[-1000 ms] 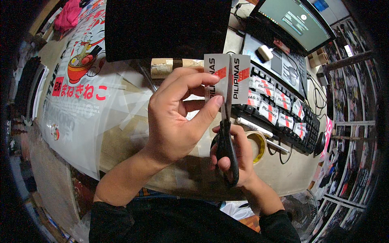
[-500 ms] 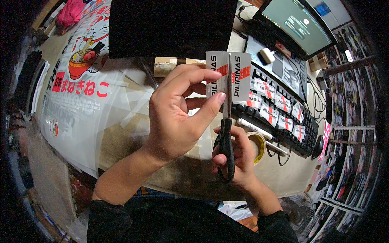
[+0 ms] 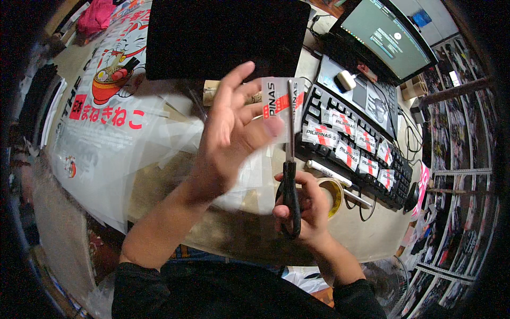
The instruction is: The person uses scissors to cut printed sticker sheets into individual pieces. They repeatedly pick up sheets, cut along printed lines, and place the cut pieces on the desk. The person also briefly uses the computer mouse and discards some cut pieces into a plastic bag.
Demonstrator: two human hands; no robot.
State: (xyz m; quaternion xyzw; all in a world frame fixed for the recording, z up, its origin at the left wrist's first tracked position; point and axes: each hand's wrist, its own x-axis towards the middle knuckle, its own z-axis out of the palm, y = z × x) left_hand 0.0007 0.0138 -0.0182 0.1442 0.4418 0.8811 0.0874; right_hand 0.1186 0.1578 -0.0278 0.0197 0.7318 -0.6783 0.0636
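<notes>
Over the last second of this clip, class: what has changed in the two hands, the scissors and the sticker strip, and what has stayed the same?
The scissors have cut up through the printed sticker strip, blades now spanning it. The left hand has spread its fingers, pinching the strip's left part with thumb and fingertips, rather than curling over it. The right hand still grips the black handles. The cut stickers on the keyboard and the tape roll lie unchanged.

White printed sticker (image 3: pixel 277 106) held upright (perhaps part-cut), black-handled scissors (image 3: pixel 290 181) pointing up through it.
</notes>
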